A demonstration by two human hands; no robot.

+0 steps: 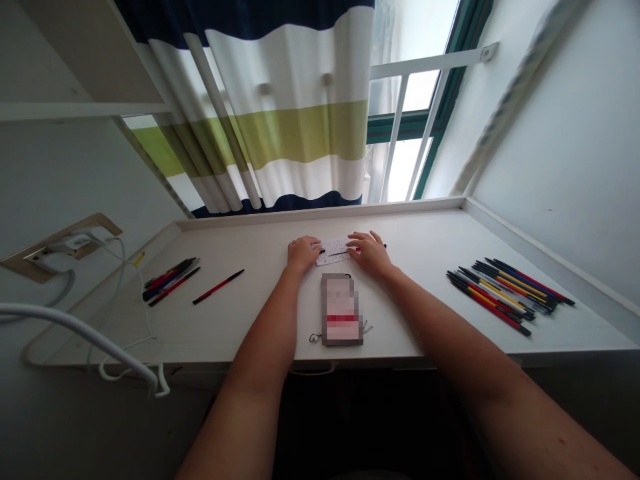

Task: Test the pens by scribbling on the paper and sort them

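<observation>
My left hand (303,255) is at the left edge of a white sheet of paper (330,259) covered in small dark marks. Its fingers are closed, and a small black piece (322,251) shows at their tips; I cannot make out its kind. At the paper's right side, my right hand (371,253) is closed around a red and black pen, whose black end (385,246) sticks out beyond the hand. A thin dark stick (339,253) lies across the paper between both hands. Nearer me lies a blurred-out phone-shaped object (341,310).
One red and black pen (219,287) lies alone on the white desk (270,320), left of my arm. Several pens (170,280) lie farther left, and a larger pile of pens (505,290) is at the right. White cables (85,320) hang by the wall socket (60,247).
</observation>
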